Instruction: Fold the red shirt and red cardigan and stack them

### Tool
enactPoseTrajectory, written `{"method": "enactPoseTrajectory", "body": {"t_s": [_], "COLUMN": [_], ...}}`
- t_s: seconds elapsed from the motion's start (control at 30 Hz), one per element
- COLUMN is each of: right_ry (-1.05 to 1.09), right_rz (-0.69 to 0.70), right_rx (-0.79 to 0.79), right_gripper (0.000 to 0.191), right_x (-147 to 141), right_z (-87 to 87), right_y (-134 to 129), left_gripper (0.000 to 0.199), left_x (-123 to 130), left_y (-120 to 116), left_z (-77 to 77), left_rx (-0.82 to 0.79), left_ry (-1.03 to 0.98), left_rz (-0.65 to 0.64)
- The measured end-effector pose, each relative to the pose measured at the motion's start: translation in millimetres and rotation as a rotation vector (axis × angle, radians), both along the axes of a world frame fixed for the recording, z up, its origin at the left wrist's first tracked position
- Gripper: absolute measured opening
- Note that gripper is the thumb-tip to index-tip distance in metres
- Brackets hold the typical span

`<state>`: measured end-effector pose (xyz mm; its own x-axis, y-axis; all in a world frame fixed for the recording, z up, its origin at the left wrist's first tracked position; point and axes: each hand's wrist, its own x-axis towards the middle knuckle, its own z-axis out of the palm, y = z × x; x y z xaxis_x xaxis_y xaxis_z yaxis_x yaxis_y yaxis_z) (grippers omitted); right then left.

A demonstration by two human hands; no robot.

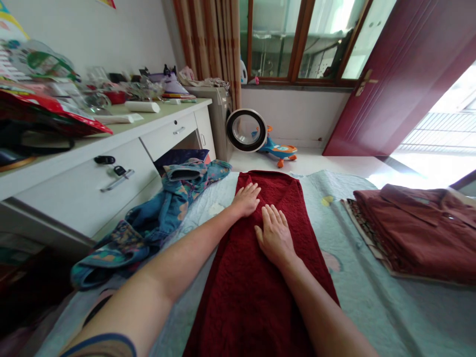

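Note:
A dark red garment [256,292] lies lengthwise on the light blue bedspread [372,297], folded into a long strip that widens toward me. My left hand [246,199] rests flat on its far left part, fingers outstretched. Lower and to the right, my right hand [275,234] also lies flat on the cloth with the fingers extended. Neither hand grips anything. Left of my left arm is a crumpled blue patterned denim garment [156,213]. At the right sits a stack of folded clothes with a reddish-brown shirt [420,228] on top.
A white desk [122,191] crowded with packages and small items runs along the left. Beyond the bed are a washing machine with its round door [246,130] swung out, a blue and orange ride-on toy [278,149] and an open dark red door [386,74].

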<state>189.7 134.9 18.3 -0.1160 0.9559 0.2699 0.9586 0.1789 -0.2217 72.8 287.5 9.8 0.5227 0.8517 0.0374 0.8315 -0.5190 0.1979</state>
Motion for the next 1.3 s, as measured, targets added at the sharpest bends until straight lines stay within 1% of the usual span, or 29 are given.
{"method": "enactPoseTrajectory", "body": {"t_s": [0.1,0.2,0.27,0.4,0.6,0.77,0.87,0.97,1.07,1.13,1.2,1.3], "right_ry": [0.003,-0.019,-0.031,-0.035,-0.033,-0.024,-0.03,-0.035,-0.018,-0.001,0.006,-0.005], "right_rz": [0.043,0.04,0.035,0.01,-0.047,-0.054,-0.051,-0.078,-0.07,-0.06,-0.055,-0.035], "right_rx": [-0.057,-0.13,-0.162,-0.225,-0.309,-0.348,-0.358,-0.28,-0.177,-0.157,-0.169,-0.188], "right_gripper": [0.058,0.061,0.064,0.071,0.076,0.076,0.07,0.062,0.06,0.061,0.06,0.058], "right_x": [1,0,0,6,15,21,24,21,12,7,4,5], "right_z": [-8.8,-15.2,-15.4,-10.5,-6.5,1.3,12.4,23.2,24.6,18.3,8.3,-6.0], "right_y": [5,7,6,-4,-37,-64,-70,-58,-32,-15,-2,4], "left_gripper": [0.051,0.052,0.053,0.054,0.053,0.051,0.051,0.053,0.052,0.05,0.05,0.05], "left_x": [-5,-9,-9,-5,-3,-1,2,6,6,2,-1,-5], "left_y": [-14,-20,-21,-23,-28,-27,-27,-29,-34,-37,-40,-46], "left_z": [-10.5,-20.7,-23.4,-20.4,-15.3,-10.6,-2.3,6.2,8.1,4.5,-1.5,-10.5], "left_rx": [-0.077,-0.035,-0.004,0.003,-0.001,-0.024,-0.025,-0.005,-0.024,-0.052,-0.065,-0.052], "left_ry": [0.014,-0.009,-0.009,0.021,0.025,0.035,0.02,-0.024,-0.056,-0.06,-0.057,-0.05], "left_rz": [-0.071,-0.063,-0.049,-0.033,-0.006,0.011,0.02,0.027,-0.001,-0.022,-0.028,-0.032]}}
